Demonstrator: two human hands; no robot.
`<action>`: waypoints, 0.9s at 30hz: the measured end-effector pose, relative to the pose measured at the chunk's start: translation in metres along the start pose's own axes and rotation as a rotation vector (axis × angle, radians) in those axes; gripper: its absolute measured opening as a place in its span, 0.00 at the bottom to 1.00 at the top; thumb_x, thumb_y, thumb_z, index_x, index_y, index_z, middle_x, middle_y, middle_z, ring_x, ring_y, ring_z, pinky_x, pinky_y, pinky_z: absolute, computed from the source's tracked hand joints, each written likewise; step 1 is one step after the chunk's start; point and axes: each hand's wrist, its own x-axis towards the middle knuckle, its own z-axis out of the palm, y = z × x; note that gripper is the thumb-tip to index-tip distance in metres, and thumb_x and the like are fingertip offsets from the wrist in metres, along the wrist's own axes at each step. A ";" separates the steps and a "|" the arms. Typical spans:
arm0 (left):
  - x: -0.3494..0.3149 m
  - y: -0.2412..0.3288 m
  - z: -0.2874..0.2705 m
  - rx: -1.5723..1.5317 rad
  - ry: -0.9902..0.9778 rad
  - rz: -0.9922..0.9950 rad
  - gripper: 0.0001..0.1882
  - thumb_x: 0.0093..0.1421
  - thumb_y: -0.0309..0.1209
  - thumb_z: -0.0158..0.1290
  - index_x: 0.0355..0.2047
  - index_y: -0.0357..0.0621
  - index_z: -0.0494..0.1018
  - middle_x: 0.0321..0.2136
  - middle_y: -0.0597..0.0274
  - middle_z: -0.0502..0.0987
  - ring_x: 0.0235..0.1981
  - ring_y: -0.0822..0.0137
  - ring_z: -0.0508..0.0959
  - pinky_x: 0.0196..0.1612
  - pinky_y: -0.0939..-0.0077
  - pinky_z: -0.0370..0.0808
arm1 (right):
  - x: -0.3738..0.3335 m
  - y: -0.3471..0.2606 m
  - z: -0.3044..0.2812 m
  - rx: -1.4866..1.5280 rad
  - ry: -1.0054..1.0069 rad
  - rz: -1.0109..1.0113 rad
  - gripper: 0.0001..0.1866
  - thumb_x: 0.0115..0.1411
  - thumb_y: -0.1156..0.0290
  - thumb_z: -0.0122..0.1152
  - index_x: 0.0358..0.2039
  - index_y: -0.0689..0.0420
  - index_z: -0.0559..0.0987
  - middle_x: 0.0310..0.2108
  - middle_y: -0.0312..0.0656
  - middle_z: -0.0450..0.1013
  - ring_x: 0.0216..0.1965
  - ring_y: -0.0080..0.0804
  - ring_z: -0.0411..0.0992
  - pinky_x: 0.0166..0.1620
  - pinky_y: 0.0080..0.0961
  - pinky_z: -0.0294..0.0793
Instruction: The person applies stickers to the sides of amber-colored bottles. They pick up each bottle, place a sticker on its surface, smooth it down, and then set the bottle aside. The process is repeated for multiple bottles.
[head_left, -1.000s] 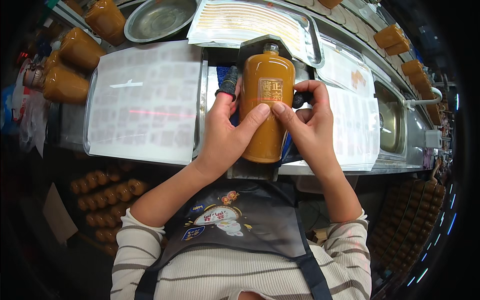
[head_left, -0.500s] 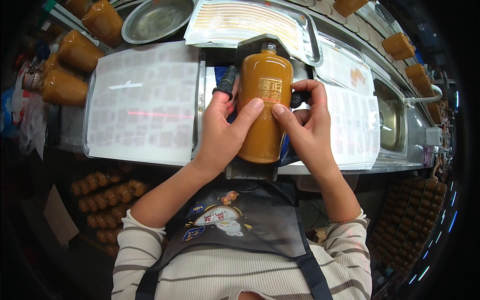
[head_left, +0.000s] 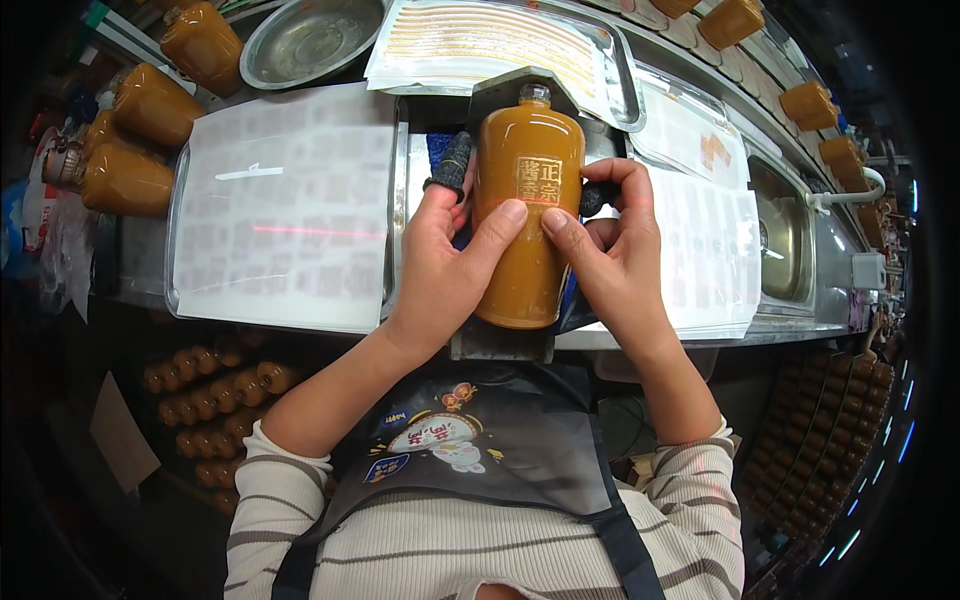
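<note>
A glossy caramel-brown bottle lies on its back in a metal stand, its bare neck pointing away from me. On its upper front sits a squarish gold-lettered label, crossed near its lower edge by a thin red light line. My left hand holds the bottle's left side, thumb pressed just below the label. From the right, my right hand grips it too, its thumb beside the other. Black finger covers are on the index fingers. Some fingertips are hidden by the bottle.
Backed label sheets lie in a tray on the left; more sheets lie right. Behind are a tray of gold strips and a round metal pan. Brown bottles stand left, others on a segmented conveyor by a sink.
The bottles on the far-right conveyor have shifted rightward and nearer. Both hands stay at the label's lower edge with almost no movement.
</note>
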 end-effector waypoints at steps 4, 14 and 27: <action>0.000 0.000 -0.001 -0.002 -0.013 -0.021 0.22 0.65 0.35 0.61 0.48 0.31 0.67 0.45 0.52 0.78 0.46 0.72 0.79 0.49 0.76 0.77 | 0.000 -0.001 0.000 0.000 0.000 0.002 0.27 0.58 0.68 0.70 0.51 0.64 0.66 0.45 0.46 0.72 0.18 0.10 0.61 0.21 0.14 0.61; -0.002 0.005 -0.009 -0.157 -0.032 -0.055 0.22 0.70 0.28 0.52 0.60 0.28 0.64 0.55 0.50 0.75 0.54 0.71 0.75 0.57 0.75 0.73 | -0.001 0.000 -0.009 0.215 -0.051 0.073 0.20 0.65 0.72 0.60 0.53 0.62 0.66 0.47 0.42 0.68 0.29 0.14 0.70 0.32 0.13 0.70; -0.005 0.001 -0.007 -0.036 -0.073 0.016 0.28 0.63 0.31 0.63 0.56 0.28 0.64 0.55 0.47 0.73 0.57 0.65 0.74 0.61 0.69 0.71 | -0.004 0.005 0.001 0.138 -0.027 -0.022 0.27 0.61 0.71 0.68 0.53 0.63 0.63 0.48 0.45 0.68 0.22 0.07 0.65 0.23 0.08 0.63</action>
